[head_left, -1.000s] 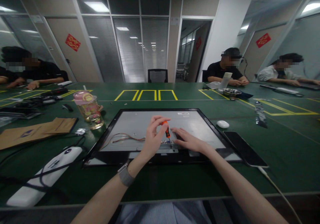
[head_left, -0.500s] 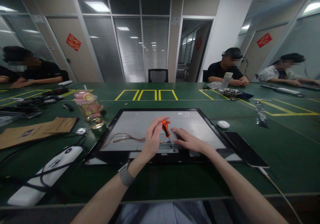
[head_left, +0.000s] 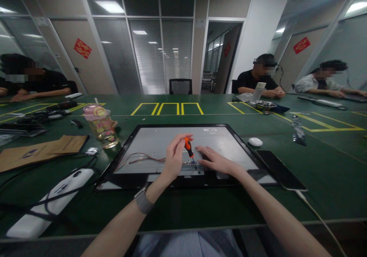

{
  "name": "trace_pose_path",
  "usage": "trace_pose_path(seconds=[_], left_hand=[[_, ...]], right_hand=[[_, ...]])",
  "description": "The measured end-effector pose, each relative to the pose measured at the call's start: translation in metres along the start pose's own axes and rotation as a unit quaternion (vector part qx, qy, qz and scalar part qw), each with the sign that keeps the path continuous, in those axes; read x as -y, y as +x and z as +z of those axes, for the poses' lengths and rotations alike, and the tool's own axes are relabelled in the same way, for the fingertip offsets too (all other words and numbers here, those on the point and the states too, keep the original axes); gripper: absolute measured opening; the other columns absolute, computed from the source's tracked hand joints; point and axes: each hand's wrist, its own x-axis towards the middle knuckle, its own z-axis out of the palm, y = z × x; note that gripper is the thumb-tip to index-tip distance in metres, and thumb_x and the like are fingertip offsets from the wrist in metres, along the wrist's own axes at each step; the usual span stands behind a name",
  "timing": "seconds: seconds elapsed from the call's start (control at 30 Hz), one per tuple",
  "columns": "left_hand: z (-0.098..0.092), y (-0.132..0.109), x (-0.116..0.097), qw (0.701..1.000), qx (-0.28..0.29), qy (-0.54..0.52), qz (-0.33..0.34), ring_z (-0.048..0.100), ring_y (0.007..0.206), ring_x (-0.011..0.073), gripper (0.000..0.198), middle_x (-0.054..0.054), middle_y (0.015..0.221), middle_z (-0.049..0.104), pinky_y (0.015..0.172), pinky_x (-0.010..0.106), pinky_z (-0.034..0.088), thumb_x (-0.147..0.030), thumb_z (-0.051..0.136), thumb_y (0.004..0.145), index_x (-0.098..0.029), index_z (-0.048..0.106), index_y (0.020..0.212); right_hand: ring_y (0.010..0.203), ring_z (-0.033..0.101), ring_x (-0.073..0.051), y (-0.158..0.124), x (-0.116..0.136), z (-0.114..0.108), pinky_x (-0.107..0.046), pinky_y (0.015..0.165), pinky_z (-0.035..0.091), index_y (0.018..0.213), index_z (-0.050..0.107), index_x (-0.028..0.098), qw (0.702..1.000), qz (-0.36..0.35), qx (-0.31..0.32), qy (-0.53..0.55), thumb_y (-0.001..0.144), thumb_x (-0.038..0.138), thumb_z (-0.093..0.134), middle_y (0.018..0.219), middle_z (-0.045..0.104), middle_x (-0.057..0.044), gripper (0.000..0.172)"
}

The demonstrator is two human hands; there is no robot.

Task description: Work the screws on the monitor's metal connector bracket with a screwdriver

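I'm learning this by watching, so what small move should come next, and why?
Probably a small turn of the orange-and-black screwdriver: it points tip-down at small parts on the panel, the left hand is at its upper end, and the right hand lies close by on the panel.

The screen panel (head_left: 183,131) lies on the table (head_left: 218,211), right in the middle. The screwdriver (head_left: 188,147) is in the left hand (head_left: 174,156), tip down at the panel, and the right hand (head_left: 215,160) is just to its right. To the panel's left are the bottle (head_left: 100,129), the paper bag (head_left: 43,152) and, nearer, the power strip (head_left: 69,180). To its right is the phone (head_left: 279,169), with the earbud case (head_left: 255,141) behind it. The bowl (head_left: 265,106) sits farther back.
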Motion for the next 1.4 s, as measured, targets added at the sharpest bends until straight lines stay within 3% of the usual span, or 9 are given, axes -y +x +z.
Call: trace_pose_path(seconds=[0.23, 0.33, 0.5, 0.73, 0.87, 1.03, 1.17, 1.27, 1.4], left_hand=[[0.002, 0.0006, 0.0044, 0.998, -0.027, 0.049, 0.029, 0.053, 0.083, 0.0147, 0.018, 0.004, 0.086, 0.052, 0.079, 0.027, 0.045, -0.03, 0.059, 0.086, -0.021, 0.071, 0.096], [0.0018, 0.0012, 0.003, 0.999, -0.022, 0.04, 0.018, 0.054, 0.079, 0.0136, 0.021, 0.004, 0.086, 0.054, 0.074, 0.026, 0.046, -0.029, 0.055, 0.088, -0.02, 0.069, 0.1], [-0.0008, 0.0018, 0.001, 1.0, 0.004, 0.001, 0.0, 0.059, 0.089, 0.0166, 0.03, 0.007, 0.094, 0.062, 0.083, 0.031, 0.046, -0.029, 0.041, 0.095, -0.019, 0.064, 0.111], [-0.0002, 0.0018, 0.006, 0.998, -0.027, 0.046, 0.028, 0.054, 0.085, 0.0147, 0.02, 0.004, 0.089, 0.05, 0.082, 0.028, 0.045, -0.033, 0.059, 0.086, -0.021, 0.072, 0.095], [0.0001, 0.0019, 0.0026, 0.999, -0.022, 0.041, 0.004, 0.055, 0.081, 0.014, 0.022, 0.004, 0.087, 0.053, 0.075, 0.026, 0.046, -0.031, 0.053, 0.089, -0.02, 0.068, 0.102], [-0.0009, 0.0023, 0.0004, 1.0, -0.003, 0.0, -0.012, 0.059, 0.09, 0.0164, 0.03, 0.006, 0.093, 0.064, 0.086, 0.029, 0.045, -0.027, 0.038, 0.095, -0.017, 0.063, 0.109], [0.0003, 0.0021, 0.0025, 0.999, -0.016, 0.026, 0.011, 0.056, 0.094, 0.017, 0.024, 0.006, 0.098, 0.057, 0.085, 0.028, 0.044, -0.031, 0.05, 0.091, -0.019, 0.069, 0.098], [0.0018, 0.0017, 0.0028, 0.998, -0.031, 0.047, 0.017, 0.054, 0.085, 0.0147, 0.019, 0.004, 0.089, 0.051, 0.08, 0.026, 0.045, -0.032, 0.059, 0.085, -0.02, 0.071, 0.094], [0.0006, 0.0018, 0.0018, 0.999, -0.03, 0.045, 0.005, 0.054, 0.079, 0.0134, 0.022, 0.003, 0.088, 0.054, 0.075, 0.025, 0.045, -0.029, 0.05, 0.09, -0.02, 0.068, 0.1]], right_hand=[[0.136, 0.033, -0.028, 0.0009, -0.0038, 0.0024, -0.051, 0.116, 0.011, 0.142, 0.035, 0.02, 1.0, -0.002, 0.001, 0.0, 0.095, 0.052, 0.039, 0.147, 0.039, -0.01, 0.058], [0.137, 0.031, -0.028, 0.0009, -0.0058, 0.0035, -0.051, 0.116, 0.012, 0.142, 0.035, 0.019, 1.0, 0.001, 0.001, 0.001, 0.094, 0.054, 0.039, 0.147, 0.038, -0.011, 0.059], [0.137, 0.031, -0.027, 0.0006, -0.0009, 0.001, -0.05, 0.116, 0.012, 0.142, 0.036, 0.019, 1.0, 0.006, -0.003, -0.007, 0.095, 0.053, 0.039, 0.147, 0.039, -0.011, 0.058], [0.137, 0.032, -0.027, 0.0008, -0.0033, 0.0019, -0.051, 0.116, 0.011, 0.143, 0.033, 0.021, 1.0, -0.006, 0.0, -0.004, 0.095, 0.054, 0.038, 0.147, 0.039, -0.01, 0.059], [0.136, 0.032, -0.026, 0.0, -0.0035, 0.0017, -0.049, 0.115, 0.013, 0.141, 0.036, 0.02, 1.0, -0.002, -0.001, -0.004, 0.095, 0.054, 0.038, 0.146, 0.04, -0.011, 0.058], [0.134, 0.035, -0.029, -0.0004, 0.0011, -0.0005, -0.05, 0.115, 0.016, 0.139, 0.039, 0.019, 1.0, -0.002, -0.005, -0.001, 0.094, 0.052, 0.04, 0.145, 0.042, -0.012, 0.056], [0.135, 0.034, -0.028, 0.0005, -0.0016, 0.0015, -0.05, 0.115, 0.014, 0.14, 0.038, 0.018, 1.0, -0.006, -0.005, -0.003, 0.095, 0.051, 0.04, 0.145, 0.042, -0.012, 0.056], [0.135, 0.034, -0.028, 0.001, -0.0038, 0.0029, -0.051, 0.115, 0.013, 0.14, 0.038, 0.018, 1.0, -0.005, -0.01, -0.002, 0.095, 0.05, 0.041, 0.145, 0.041, -0.012, 0.056], [0.136, 0.033, -0.029, 0.0006, -0.0002, 0.0013, -0.05, 0.116, 0.013, 0.14, 0.038, 0.018, 1.0, 0.004, -0.007, 0.0, 0.094, 0.05, 0.041, 0.146, 0.041, -0.012, 0.056]])
